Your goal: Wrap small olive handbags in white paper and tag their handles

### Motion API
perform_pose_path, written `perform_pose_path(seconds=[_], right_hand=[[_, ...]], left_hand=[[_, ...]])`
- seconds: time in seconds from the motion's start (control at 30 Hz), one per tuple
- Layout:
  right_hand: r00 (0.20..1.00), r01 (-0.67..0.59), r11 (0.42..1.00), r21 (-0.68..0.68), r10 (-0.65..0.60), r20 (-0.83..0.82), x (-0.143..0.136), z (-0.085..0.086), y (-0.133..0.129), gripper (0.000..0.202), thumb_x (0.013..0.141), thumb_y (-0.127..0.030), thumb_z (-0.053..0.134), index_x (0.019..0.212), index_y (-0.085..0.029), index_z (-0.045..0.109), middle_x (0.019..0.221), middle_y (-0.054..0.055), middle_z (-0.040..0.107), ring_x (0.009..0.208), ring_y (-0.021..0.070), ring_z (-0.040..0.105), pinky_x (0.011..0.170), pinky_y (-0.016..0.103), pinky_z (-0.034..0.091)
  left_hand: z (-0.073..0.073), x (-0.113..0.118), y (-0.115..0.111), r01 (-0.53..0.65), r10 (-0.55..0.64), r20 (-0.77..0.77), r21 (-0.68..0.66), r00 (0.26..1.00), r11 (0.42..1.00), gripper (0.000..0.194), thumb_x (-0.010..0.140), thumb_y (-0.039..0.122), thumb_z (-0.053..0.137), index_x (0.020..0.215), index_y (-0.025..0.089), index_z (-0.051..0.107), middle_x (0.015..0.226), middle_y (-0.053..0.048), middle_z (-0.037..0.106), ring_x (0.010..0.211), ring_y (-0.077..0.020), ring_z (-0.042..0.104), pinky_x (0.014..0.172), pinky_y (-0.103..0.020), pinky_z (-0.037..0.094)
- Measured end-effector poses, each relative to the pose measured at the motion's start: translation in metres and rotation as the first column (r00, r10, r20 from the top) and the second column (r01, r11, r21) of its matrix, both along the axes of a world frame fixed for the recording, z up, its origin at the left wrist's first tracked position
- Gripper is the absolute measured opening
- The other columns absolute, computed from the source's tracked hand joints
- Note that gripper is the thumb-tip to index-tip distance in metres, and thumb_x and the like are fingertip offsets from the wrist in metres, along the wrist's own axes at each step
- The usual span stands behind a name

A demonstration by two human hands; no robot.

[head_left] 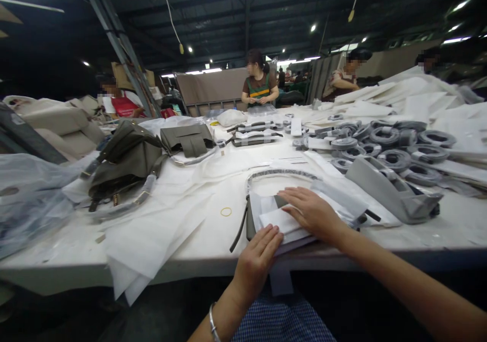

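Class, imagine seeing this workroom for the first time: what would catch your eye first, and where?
First come the left hand and right hand, lying on white paper near the table's front edge. Beyond them to the right, a heap of gray coils stands out. Off to the left, a dark olive bag slumps near loose white sheets.

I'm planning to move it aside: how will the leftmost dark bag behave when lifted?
The dark bag will probably flop, since its sides are creased and slumped. Its wrapped strap, lying curved beside it, may dangle or swing.
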State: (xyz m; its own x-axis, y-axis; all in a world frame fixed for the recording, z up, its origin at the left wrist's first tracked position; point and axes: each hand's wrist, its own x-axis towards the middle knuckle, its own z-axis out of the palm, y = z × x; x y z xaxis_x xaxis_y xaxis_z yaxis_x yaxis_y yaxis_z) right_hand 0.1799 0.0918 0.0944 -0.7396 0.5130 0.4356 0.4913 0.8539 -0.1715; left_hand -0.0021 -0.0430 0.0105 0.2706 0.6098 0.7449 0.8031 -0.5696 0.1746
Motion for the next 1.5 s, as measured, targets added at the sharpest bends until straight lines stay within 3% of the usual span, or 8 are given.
perform_pose_path(seconds=[0.13, 0.37, 0.47, 0.57, 0.73, 0.97, 1.13, 1.5], right_hand=[[0.939, 0.055, 0.981, -0.184, 0.012, 0.343, -0.030, -0.001, 0.048, 0.032, 0.098, -0.034, 0.047, 0.110, -0.017, 0.072, 0.117, 0.015, 0.072, 0.113, 0.0321, 0.064, 0.106, 0.054, 0.038], [0.915, -0.074, 0.969, -0.237, 0.160, 0.370, -0.064, -0.008, 0.052, 0.034, 0.099, -0.030, 0.045, 0.086, -0.020, 0.074, 0.097, 0.009, 0.078, 0.093, 0.0223, 0.071, 0.109, 0.047, 0.037], [0.926, -0.106, 0.970, -0.218, 0.176, 0.335, -0.067, -0.008, 0.050, 0.031, 0.099, -0.028, 0.047, 0.087, -0.020, 0.075, 0.099, 0.009, 0.077, 0.108, 0.0252, 0.067, 0.109, 0.049, 0.037], [0.943, -0.124, 0.975, -0.183, 0.173, 0.284, -0.058, -0.009, 0.038, 0.028, 0.098, -0.024, 0.047, 0.099, -0.018, 0.075, 0.112, 0.011, 0.074, 0.126, 0.0268, 0.057, 0.110, 0.048, 0.039], [0.979, -0.204, 0.977, -0.065, 0.202, -0.036, -0.005, -0.022, -0.014, 0.031, 0.097, -0.023, 0.050, 0.124, -0.022, 0.067, 0.123, 0.008, 0.070, 0.118, 0.0224, 0.063, 0.107, 0.042, 0.049], [0.954, -0.289, 0.932, 0.219, 0.299, -0.014, 0.065, -0.087, -0.081, 0.053, 0.093, -0.014, 0.059, 0.144, -0.025, 0.047, 0.133, 0.006, 0.065, 0.132, 0.0228, 0.052, 0.113, 0.046, 0.042], [0.968, -0.241, 0.907, 0.345, 0.249, 0.021, 0.047, -0.123, -0.086, 0.041, 0.099, -0.010, 0.042, 0.136, -0.021, 0.057, 0.130, 0.006, 0.067, 0.125, 0.0202, 0.058, 0.107, 0.040, 0.045], [0.904, -0.272, 0.920, 0.283, 0.345, -0.254, 0.019, -0.102, -0.084, 0.018, 0.096, -0.014, 0.054, 0.102, -0.019, 0.071, 0.099, 0.005, 0.077, 0.096, 0.0188, 0.069, 0.091, 0.038, 0.052]], left_hand=[[-0.002, 0.000, 0.001, -0.014, 0.014, -0.011, 0.023, 1.000, 1.000, 0.038, 0.098, 0.012, 0.047, 0.136, 0.011, 0.053, 0.134, -0.013, 0.063, 0.134, -0.0217, 0.050, 0.108, -0.040, 0.051], [-0.008, 0.002, 0.003, -0.036, 0.036, 0.011, 0.080, 0.999, 0.996, 0.037, 0.098, 0.007, 0.045, 0.133, 0.010, 0.056, 0.131, -0.012, 0.065, 0.133, -0.0213, 0.052, 0.106, -0.039, 0.052], [-0.011, 0.004, 0.003, -0.051, 0.052, -0.007, 0.120, 0.999, 0.991, 0.037, 0.098, 0.007, 0.043, 0.133, 0.010, 0.056, 0.130, -0.012, 0.066, 0.133, -0.0225, 0.051, 0.107, -0.043, 0.051], [-0.012, 0.005, 0.003, -0.084, 0.090, -0.032, 0.158, 0.995, 0.984, 0.036, 0.098, 0.009, 0.046, 0.132, 0.011, 0.057, 0.129, -0.013, 0.066, 0.134, -0.0245, 0.050, 0.110, -0.051, 0.046], [-0.011, 0.004, 0.002, -0.066, 0.067, -0.005, 0.106, 0.998, 0.992, 0.033, 0.098, 0.011, 0.047, 0.129, 0.012, 0.058, 0.129, -0.010, 0.066, 0.132, -0.0219, 0.053, 0.109, -0.044, 0.049], [-0.008, 0.002, 0.000, -0.015, 0.015, 0.036, -0.004, 0.999, 1.000, 0.037, 0.098, 0.013, 0.049, 0.135, 0.012, 0.053, 0.134, -0.011, 0.063, 0.134, -0.0215, 0.050, 0.112, -0.045, 0.046], [-0.004, 0.005, -0.003, -0.038, 0.039, 0.021, -0.050, 0.999, 0.998, 0.040, 0.098, 0.014, 0.049, 0.138, 0.015, 0.050, 0.138, -0.010, 0.060, 0.137, -0.0214, 0.046, 0.114, -0.046, 0.043], [0.006, 0.019, -0.009, -0.197, 0.195, -0.141, -0.004, 0.971, 0.980, 0.039, 0.099, 0.013, 0.042, 0.136, 0.016, 0.054, 0.140, -0.005, 0.058, 0.137, -0.0220, 0.047, 0.114, -0.043, 0.042]])
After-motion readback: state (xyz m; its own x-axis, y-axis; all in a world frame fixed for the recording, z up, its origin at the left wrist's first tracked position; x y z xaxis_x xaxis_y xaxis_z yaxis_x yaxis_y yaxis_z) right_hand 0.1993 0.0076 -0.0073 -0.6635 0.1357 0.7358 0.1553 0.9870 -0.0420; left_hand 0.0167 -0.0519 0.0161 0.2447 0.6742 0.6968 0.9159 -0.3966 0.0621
